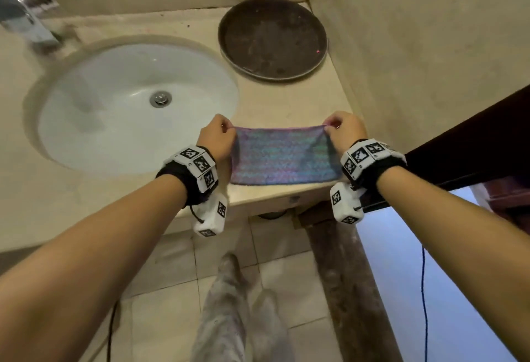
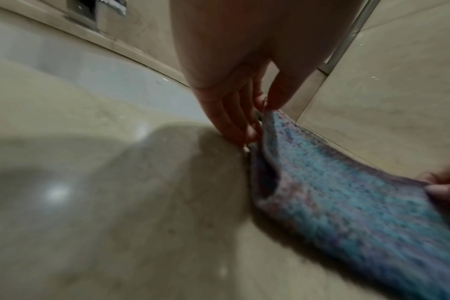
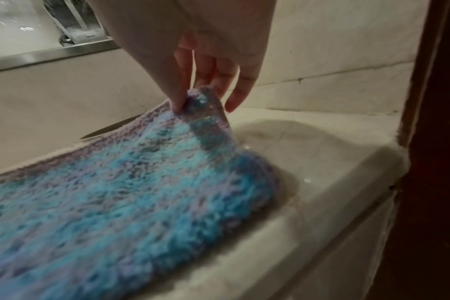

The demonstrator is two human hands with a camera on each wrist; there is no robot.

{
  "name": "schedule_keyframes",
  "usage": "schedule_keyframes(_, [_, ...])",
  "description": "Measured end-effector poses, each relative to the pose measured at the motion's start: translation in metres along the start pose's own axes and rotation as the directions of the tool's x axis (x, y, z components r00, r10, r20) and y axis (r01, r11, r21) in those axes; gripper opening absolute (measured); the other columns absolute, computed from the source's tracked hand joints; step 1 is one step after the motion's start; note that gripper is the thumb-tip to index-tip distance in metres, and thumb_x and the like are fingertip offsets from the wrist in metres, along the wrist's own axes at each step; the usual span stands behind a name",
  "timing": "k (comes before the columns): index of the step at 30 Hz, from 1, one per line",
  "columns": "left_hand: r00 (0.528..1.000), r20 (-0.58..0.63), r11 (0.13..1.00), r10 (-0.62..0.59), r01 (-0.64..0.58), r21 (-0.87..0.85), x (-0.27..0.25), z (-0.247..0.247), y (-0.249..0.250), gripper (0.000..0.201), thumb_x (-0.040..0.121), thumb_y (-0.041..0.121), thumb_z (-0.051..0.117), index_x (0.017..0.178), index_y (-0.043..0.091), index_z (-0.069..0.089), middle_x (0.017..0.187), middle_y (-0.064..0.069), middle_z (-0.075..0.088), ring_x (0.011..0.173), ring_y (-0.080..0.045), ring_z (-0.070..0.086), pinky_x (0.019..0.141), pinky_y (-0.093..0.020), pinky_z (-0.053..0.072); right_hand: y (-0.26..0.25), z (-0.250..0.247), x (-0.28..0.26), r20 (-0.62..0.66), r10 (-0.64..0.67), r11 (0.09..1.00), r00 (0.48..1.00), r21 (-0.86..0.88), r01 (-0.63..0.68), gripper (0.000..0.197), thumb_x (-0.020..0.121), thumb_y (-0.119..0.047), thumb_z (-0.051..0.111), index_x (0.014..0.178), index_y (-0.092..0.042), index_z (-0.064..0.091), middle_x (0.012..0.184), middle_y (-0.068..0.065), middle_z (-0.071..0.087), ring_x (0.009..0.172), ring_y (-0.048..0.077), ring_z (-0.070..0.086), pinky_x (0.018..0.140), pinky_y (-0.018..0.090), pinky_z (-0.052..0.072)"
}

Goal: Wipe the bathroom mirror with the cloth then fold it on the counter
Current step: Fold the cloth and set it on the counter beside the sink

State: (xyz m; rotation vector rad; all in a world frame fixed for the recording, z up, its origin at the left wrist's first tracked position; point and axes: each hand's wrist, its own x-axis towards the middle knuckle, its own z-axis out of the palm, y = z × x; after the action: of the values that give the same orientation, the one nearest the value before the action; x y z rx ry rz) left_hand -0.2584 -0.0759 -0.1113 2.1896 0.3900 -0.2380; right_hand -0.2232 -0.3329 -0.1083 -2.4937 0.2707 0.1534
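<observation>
A fluffy blue-and-purple cloth (image 1: 282, 156) lies on the beige counter (image 1: 275, 97) right of the sink, its near edge at the counter's front edge. My left hand (image 1: 219, 132) pinches the cloth's far left corner between thumb and fingertips (image 2: 263, 102). My right hand (image 1: 341, 129) pinches the far right corner and holds it a little above the counter, as the right wrist view shows at the thumb and fingertips (image 3: 185, 101). The cloth (image 3: 131, 182) is stretched between both hands, and its left side (image 2: 329, 182) shows a doubled layer. The mirror is not in the head view.
A white oval sink (image 1: 134, 103) with a metal drain sits left of the cloth. A chrome tap (image 1: 31, 20) stands at the back left. A round dark tray (image 1: 272, 39) rests in the back right corner. A dark wooden door frame (image 1: 473, 146) borders the counter's right end.
</observation>
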Motion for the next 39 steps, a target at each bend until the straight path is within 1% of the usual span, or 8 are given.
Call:
schedule_keyframes(7, [0.98,0.196,0.997,0.046,-0.034,-0.066,0.016,0.002,0.012,0.019,0.084,0.018,0.064,0.073,0.023,0.048,0.072,0.003,0.056,0.07,-0.016,0.053,0.061,-0.023,0.043,0.001,0.005,0.011,-0.029,0.028,1.0,0.999,0.002,-0.028,0.006,0.086,-0.012,0.061,0.086,-0.014,0.066,0.091,0.01,0.069,0.088,0.026,0.062,0.079,0.033,0.05])
schedule_keyframes(12, [0.925,0.375,0.982,0.058,-0.12,0.144,0.02,0.001,0.015,0.033,0.081,0.025,0.07,0.108,0.013,0.057,0.096,-0.004,0.059,0.086,-0.019,0.056,0.08,-0.028,0.046,-0.001,0.005,0.012,0.06,0.006,1.0,0.998,-0.025,-0.004,0.01,0.087,-0.012,0.06,0.094,-0.014,0.066,0.085,0.003,0.06,0.083,0.02,0.056,0.081,0.033,0.049])
schedule_keyframes(15, [0.893,0.445,0.962,0.073,-0.181,0.204,0.018,-0.002,0.02,0.013,0.086,0.026,0.064,0.089,0.014,0.063,0.087,-0.003,0.059,0.084,-0.018,0.053,0.069,-0.024,0.041,0.001,0.001,0.01,0.161,-0.011,0.991,0.987,-0.133,0.033,0.005,0.086,-0.023,0.063,0.088,-0.02,0.066,0.084,0.0,0.059,0.087,0.024,0.058,0.084,0.037,0.05])
schedule_keyframes(23, [0.942,0.32,0.982,0.102,-0.147,0.119,0.023,-0.022,0.017,0.019,0.082,0.026,0.07,0.071,0.021,0.055,0.08,0.001,0.059,0.079,-0.014,0.053,0.061,-0.016,0.039,0.005,-0.013,0.011,0.134,-0.044,0.999,0.99,0.001,0.045,0.013,0.083,-0.017,0.067,0.078,-0.016,0.055,0.07,-0.002,0.054,0.076,0.021,0.053,0.071,0.032,0.044])
schedule_keyframes(30, [0.981,0.06,0.915,0.184,-0.193,0.354,0.025,-0.024,0.008,0.023,0.087,0.012,0.056,0.109,0.01,0.061,0.112,-0.01,0.06,0.099,-0.027,0.057,0.083,-0.032,0.044,0.0,-0.012,0.005,0.078,0.07,0.996,0.995,0.043,-0.074,0.029,0.086,-0.026,0.065,0.11,-0.01,0.057,0.103,0.006,0.054,0.092,0.022,0.053,0.079,0.029,0.04])
schedule_keyframes(32, [0.977,0.019,0.924,0.211,-0.206,0.323,0.024,-0.016,0.016,0.027,0.086,0.007,0.05,0.11,0.01,0.061,0.111,-0.01,0.061,0.098,-0.027,0.058,0.084,-0.033,0.044,-0.001,-0.019,-0.003,0.002,0.126,0.992,0.992,0.022,-0.126,0.022,0.088,-0.025,0.061,0.103,-0.008,0.058,0.1,0.008,0.056,0.091,0.024,0.054,0.074,0.028,0.038])
schedule_keyframes(36, [0.943,0.134,0.898,0.303,-0.33,0.29,0.021,0.017,0.052,0.025,0.088,0.009,0.048,0.11,0.012,0.06,0.109,-0.009,0.064,0.097,-0.025,0.058,0.083,-0.031,0.044,0.008,-0.033,-0.027,0.147,0.263,0.958,0.954,-0.155,-0.24,0.034,0.091,-0.029,0.057,0.066,-0.012,0.045,0.065,0.006,0.048,0.076,0.027,0.051,0.065,0.029,0.035])
schedule_keyframes(39, [0.856,0.261,0.804,0.447,-0.512,0.301,0.014,0.05,0.079,0.025,0.091,0.01,0.046,0.11,0.011,0.061,0.112,-0.01,0.062,0.102,-0.028,0.056,0.088,-0.034,0.044,0.02,-0.03,-0.046,0.205,0.294,0.938,0.934,-0.251,-0.24,0.036,0.089,-0.041,0.057,0.076,-0.008,0.052,0.074,0.011,0.054,0.074,0.027,0.053,0.063,0.03,0.039])
